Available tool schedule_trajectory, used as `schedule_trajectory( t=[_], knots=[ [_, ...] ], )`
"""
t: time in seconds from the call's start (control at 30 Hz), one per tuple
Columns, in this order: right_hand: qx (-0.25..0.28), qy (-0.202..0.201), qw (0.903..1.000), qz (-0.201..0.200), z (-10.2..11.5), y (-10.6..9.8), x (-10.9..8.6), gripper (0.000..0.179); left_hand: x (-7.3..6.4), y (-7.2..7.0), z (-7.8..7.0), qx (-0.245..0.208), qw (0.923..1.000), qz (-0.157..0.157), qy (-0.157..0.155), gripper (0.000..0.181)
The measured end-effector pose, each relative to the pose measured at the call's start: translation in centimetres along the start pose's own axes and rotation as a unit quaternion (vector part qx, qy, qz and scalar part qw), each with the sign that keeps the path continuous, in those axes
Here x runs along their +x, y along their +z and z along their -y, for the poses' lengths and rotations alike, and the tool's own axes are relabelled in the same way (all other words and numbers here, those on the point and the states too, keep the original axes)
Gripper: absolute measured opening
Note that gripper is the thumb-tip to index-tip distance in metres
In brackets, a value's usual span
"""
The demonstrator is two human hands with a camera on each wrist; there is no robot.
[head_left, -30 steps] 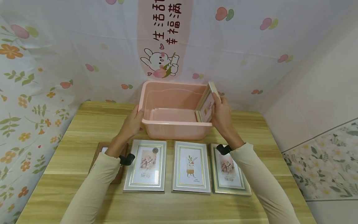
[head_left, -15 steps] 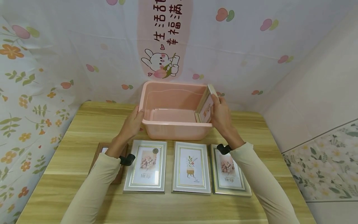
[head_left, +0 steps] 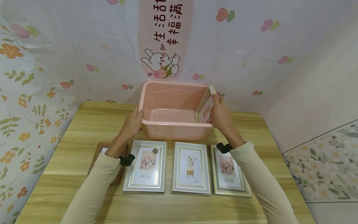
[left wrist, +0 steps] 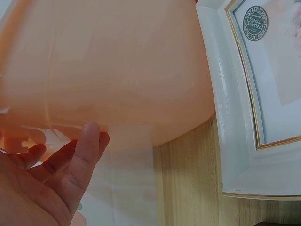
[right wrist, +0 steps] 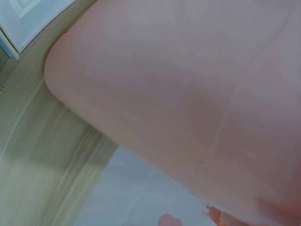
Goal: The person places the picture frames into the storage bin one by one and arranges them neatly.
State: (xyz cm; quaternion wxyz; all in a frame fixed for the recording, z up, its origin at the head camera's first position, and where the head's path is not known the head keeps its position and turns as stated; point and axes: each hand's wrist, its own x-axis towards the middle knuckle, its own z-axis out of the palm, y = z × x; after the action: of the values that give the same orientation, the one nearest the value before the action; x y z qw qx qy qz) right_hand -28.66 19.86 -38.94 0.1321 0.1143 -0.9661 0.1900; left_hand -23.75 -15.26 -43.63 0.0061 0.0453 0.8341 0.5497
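A pink plastic basin [head_left: 176,132] stands at the back of the table. My left hand [head_left: 132,124] holds its left rim; in the left wrist view that left hand [left wrist: 61,179] has its fingers against the outer wall. At the opposite end, my right hand [head_left: 221,115] grips a pale picture frame [head_left: 205,107] that leans upright inside the basin against the right wall. The palm side of my right hand is hidden. The right wrist view shows mostly the outside wall of the basin [right wrist: 164,94].
In front of the basin lie a silver frame [head_left: 145,166], a white frame [head_left: 191,168], a grey-green frame [head_left: 229,171] and a brown frame [head_left: 117,177], partly under my left arm. A patterned cloth [head_left: 112,56] hangs right behind the basin.
My right hand and the frame it holds have sunk slightly lower against the basin's right wall. The left hand keeps its place on the rim.
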Motion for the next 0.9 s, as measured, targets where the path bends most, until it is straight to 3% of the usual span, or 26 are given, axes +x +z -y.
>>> schedule_trajectory(
  t=[0.43,0.67,0.9],
  knots=[
    [0.015,0.023,0.9994,0.019,0.0,-0.6,0.0,0.057,0.0,0.0,-0.1,0.000,1.0000,-0.005,-0.003,0.054],
    [0.059,-0.021,0.9980,0.003,-0.9,-1.7,-0.4,0.058,-0.1,0.0,0.0,0.003,1.0000,-0.008,-0.004,0.056],
    [0.096,-0.053,0.9935,0.031,-2.5,-2.6,-1.5,0.060,-0.1,0.0,0.0,0.008,0.9999,-0.010,-0.002,0.055]
  ],
)
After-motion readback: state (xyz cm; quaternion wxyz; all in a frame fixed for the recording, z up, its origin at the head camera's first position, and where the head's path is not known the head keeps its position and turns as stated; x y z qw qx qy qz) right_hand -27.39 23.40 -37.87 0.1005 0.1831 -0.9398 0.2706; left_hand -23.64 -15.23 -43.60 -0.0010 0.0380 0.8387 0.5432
